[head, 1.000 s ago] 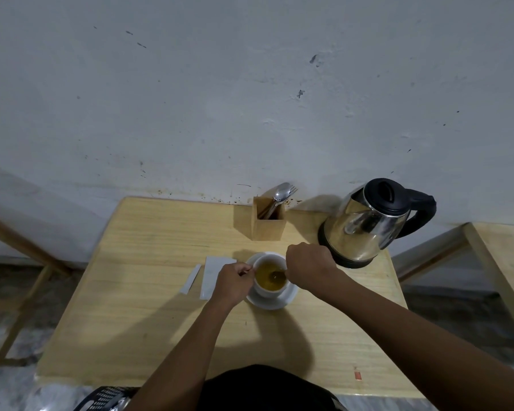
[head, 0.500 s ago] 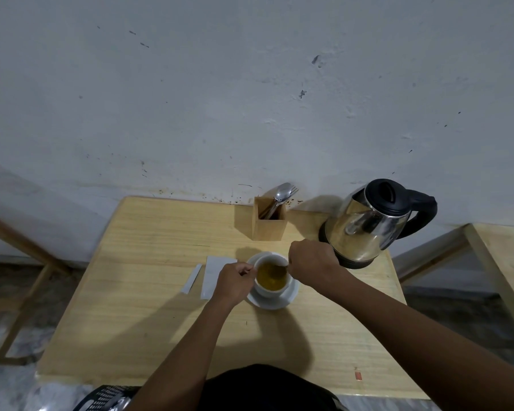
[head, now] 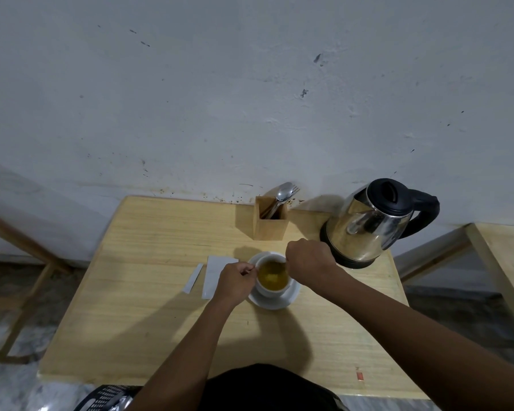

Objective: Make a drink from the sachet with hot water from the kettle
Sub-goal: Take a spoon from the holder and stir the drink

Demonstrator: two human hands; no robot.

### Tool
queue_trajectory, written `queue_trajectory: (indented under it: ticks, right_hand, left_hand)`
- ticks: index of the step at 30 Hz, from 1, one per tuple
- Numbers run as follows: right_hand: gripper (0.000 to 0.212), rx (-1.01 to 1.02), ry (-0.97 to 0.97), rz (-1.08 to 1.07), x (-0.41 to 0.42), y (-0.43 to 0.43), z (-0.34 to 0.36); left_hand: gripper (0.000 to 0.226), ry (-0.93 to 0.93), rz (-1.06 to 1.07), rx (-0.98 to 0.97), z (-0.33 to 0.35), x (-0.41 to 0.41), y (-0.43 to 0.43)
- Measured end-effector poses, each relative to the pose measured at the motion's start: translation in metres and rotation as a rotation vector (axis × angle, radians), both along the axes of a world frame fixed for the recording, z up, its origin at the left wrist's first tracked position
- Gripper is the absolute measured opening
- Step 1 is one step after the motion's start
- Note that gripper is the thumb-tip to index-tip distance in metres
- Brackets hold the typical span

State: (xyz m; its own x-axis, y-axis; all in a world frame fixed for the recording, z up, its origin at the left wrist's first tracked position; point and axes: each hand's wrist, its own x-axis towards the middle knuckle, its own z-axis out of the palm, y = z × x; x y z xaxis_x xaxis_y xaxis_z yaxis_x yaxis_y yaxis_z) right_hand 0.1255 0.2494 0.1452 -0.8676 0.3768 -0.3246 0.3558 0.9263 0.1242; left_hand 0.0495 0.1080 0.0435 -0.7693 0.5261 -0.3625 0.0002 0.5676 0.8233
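White cup point(head: 272, 287) of amber drink on its saucer point(head: 275, 302) — steel kettle point(head: 365, 229) upright behind, torn sachet point(head: 215, 275) left.

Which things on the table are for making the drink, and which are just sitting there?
For the drink: white cup of yellow liquid, saucer, kettle, torn sachet with its strip, left hand, right hand.

Just sitting: wooden cutlery holder with spoon and fork.

Left hand point(head: 236, 281) pinches cup point(head: 272, 287) handle | right hand point(head: 309, 264) fisted over amber drink | kettle point(head: 368, 223) just behind
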Motion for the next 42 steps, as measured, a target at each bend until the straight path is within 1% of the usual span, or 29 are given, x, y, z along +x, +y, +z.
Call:
queue_trajectory:
  ticks: [4, 8, 10, 14, 19, 23, 26, 31, 37, 42]
  right_hand:
    - [0.020, -0.007, -0.035, -0.005, 0.001, 0.002, 0.003]
    - [0.024, -0.099, -0.056, -0.025, 0.001, -0.001, 0.002]
    - [0.023, -0.130, -0.026, -0.045, 0.002, -0.004, -0.002]
    - [0.020, -0.078, 0.049, -0.057, 0.006, -0.006, -0.012]
    - [0.016, -0.020, 0.030, -0.077, 0.015, -0.001, -0.008]
    - [0.018, -0.051, 0.050, -0.115, 0.024, 0.001, -0.006]
    - [0.023, -0.097, 0.139, -0.165, 0.036, 0.003, -0.008]
    - [0.031, -0.148, 0.304, -0.157, 0.067, 0.005, -0.015]
    - [0.027, -0.218, 0.447, -0.241, 0.102, -0.002, -0.042]
    - [0.022, -0.277, 0.536, -0.310, 0.109, -0.010, -0.054]
  left_hand:
    - [0.021, 0.000, 0.002, 0.001, -0.001, 0.000, 0.000]
    - [0.023, 0.012, -0.004, -0.022, -0.001, 0.000, 0.001]
    - [0.023, 0.016, -0.006, -0.037, -0.002, 0.000, 0.002]
    - [0.023, 0.008, 0.004, -0.035, -0.004, -0.001, 0.002]
    - [0.022, 0.006, -0.012, -0.016, -0.004, -0.001, 0.001]
    - [0.023, -0.010, 0.000, -0.018, -0.005, -0.002, 0.001]
    - [0.023, -0.004, -0.009, -0.019, -0.005, -0.002, 0.001]
    - [0.024, -0.001, -0.021, -0.019, -0.004, -0.004, 0.001]
    - [0.023, 0.007, -0.032, -0.009, -0.002, -0.004, 0.001]
    - [0.022, 0.013, -0.033, -0.012, -0.001, -0.004, 0.001]
